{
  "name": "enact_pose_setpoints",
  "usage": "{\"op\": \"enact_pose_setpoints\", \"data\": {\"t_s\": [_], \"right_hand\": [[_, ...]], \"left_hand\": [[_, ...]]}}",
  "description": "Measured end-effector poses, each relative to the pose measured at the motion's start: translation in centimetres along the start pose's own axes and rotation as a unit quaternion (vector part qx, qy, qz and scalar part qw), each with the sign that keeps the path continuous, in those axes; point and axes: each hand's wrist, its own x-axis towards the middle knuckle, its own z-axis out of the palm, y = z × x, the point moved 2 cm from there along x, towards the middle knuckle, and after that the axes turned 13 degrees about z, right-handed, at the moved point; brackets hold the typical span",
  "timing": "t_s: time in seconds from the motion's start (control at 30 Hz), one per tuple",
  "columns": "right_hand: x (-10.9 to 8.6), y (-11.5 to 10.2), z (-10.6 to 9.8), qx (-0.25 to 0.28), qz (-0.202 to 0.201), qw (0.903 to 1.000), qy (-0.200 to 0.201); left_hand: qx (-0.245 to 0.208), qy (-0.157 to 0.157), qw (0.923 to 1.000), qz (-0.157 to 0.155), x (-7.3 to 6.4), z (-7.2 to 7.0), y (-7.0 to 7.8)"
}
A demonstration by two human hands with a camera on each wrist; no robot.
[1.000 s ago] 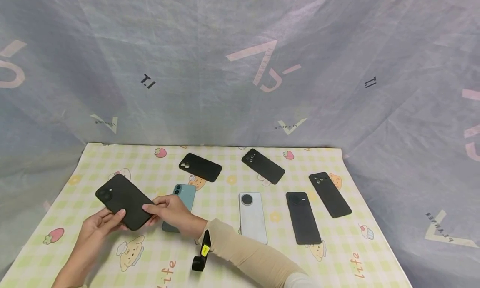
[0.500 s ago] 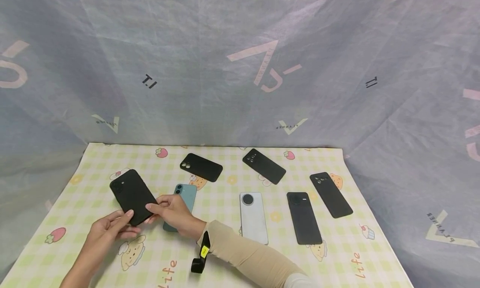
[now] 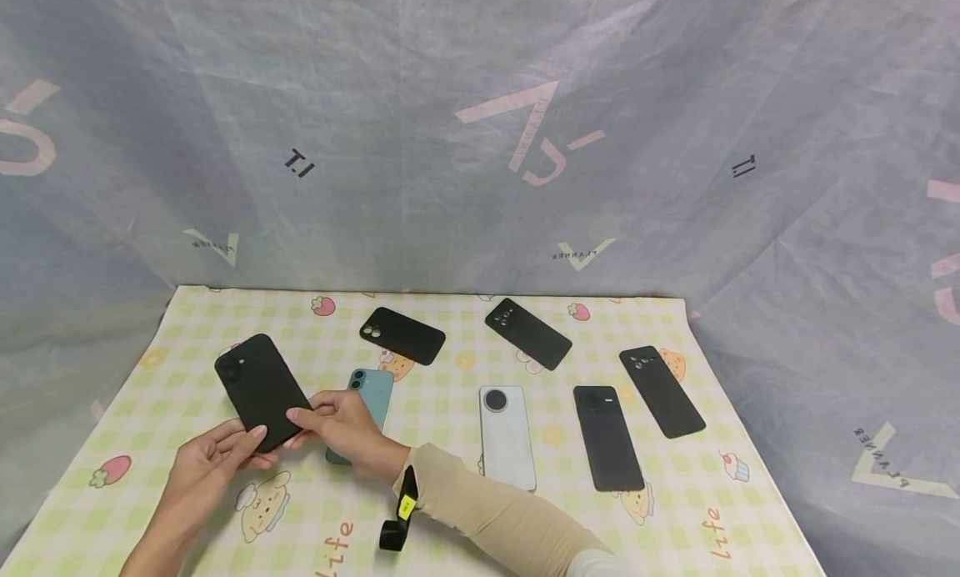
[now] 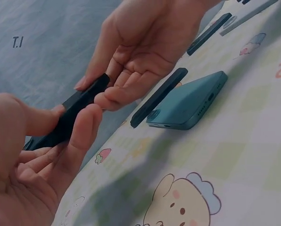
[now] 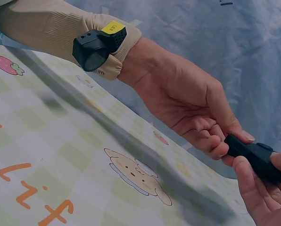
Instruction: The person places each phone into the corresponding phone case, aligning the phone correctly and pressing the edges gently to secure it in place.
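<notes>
A black phone (image 3: 266, 389) is raised over the left part of the table, its camera corner pointing to the back left. My left hand (image 3: 204, 470) grips its near end, thumb on the upper face and fingers beneath. Along the near right edge, my right hand (image 3: 347, 427) pinches it between thumb and fingers. Both wrist views show the black phone (image 4: 72, 117) nearly edge-on between the two hands; whether a cover is on it, I cannot tell. Below and behind my right hand lies a teal phone (image 3: 375, 391), partly hidden in the head view.
Along the back lie a black phone case (image 3: 405, 337) and another black phone case (image 3: 528, 333) with camera cutouts. A white phone (image 3: 506, 444), a dark grey phone (image 3: 609, 444) and a third black case (image 3: 667, 398) lie to the right on the checked tablecloth (image 3: 450, 402).
The black phone has turned to point more toward the back and shifted slightly right. My left hand has moved right with it; my right hand has barely moved and keeps its pinch.
</notes>
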Motion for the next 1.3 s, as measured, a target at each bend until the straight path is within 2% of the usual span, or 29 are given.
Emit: {"op": "enact_pose_setpoints", "data": {"t_s": [0.33, 0.97, 1.3], "right_hand": [[0.06, 0.17, 0.11, 0.017, 0.003, 0.9997, -0.017], [0.14, 0.07, -0.08, 0.026, 0.013, 0.9989, -0.038], [-0.02, 0.06, -0.13, 0.031, 0.003, 0.9981, -0.053]], "left_hand": [[-0.022, 0.025, 0.999, 0.031, 0.09, -0.06, -0.13], [-0.044, 0.029, 0.9973, 0.051, -0.1, -0.25, 0.03], [-0.061, 0.024, 0.9958, 0.064, -0.09, -0.37, 0.04]]}}
